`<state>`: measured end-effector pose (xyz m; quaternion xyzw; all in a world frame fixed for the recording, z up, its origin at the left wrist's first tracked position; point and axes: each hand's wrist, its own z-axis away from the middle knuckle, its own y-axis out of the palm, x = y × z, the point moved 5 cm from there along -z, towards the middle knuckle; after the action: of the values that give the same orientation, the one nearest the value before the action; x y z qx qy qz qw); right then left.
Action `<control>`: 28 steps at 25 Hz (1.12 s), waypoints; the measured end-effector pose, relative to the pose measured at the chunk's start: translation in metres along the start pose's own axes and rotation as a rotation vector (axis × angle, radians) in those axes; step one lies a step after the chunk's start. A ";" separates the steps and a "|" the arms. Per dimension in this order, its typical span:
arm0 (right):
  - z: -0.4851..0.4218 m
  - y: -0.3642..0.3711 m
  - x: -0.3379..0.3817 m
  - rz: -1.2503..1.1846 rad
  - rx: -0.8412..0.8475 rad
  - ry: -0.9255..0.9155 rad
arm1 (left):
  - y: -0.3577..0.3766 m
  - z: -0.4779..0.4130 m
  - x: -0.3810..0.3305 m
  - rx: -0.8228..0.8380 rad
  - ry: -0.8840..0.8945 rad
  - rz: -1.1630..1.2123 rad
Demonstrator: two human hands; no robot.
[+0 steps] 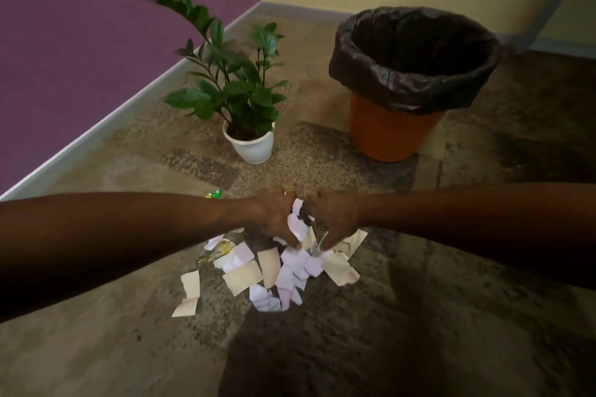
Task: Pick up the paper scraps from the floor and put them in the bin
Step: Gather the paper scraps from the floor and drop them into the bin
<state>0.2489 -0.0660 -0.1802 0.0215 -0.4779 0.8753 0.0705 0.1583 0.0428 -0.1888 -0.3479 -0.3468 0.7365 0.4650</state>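
Note:
A heap of white and cream paper scraps (274,271) lies on the speckled floor in the middle of the view. My left hand (278,216) and my right hand (333,219) press together over the far side of the heap, both closed around a bunch of white scraps (297,222) that shows between them. A single cream strip (188,293) lies apart at the heap's left. The bin (387,135), orange with a black liner (416,55), stands open at the back right, well beyond my hands.
A potted plant (251,145) in a white pot stands left of the bin. A green-yellow wrapper (215,194) lies behind my left forearm and a shiny yellow wrapper (217,251) sits at the heap's left edge. Purple and cream walls meet in the far corner.

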 end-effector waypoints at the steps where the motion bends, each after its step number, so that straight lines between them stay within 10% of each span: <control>1: 0.001 0.012 -0.002 -0.024 0.050 0.026 | 0.017 0.004 -0.002 0.020 -0.030 -0.018; 10: 0.011 0.081 -0.003 0.071 0.082 0.223 | 0.084 0.022 -0.019 0.006 -0.160 -0.221; 28: -0.056 0.051 0.007 -0.640 -0.276 0.151 | 0.038 -0.001 0.015 -0.313 -0.204 0.443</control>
<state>0.2368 -0.0452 -0.2520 0.0954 -0.5542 0.7351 0.3787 0.1378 0.0445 -0.2238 -0.4068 -0.4167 0.7889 0.1962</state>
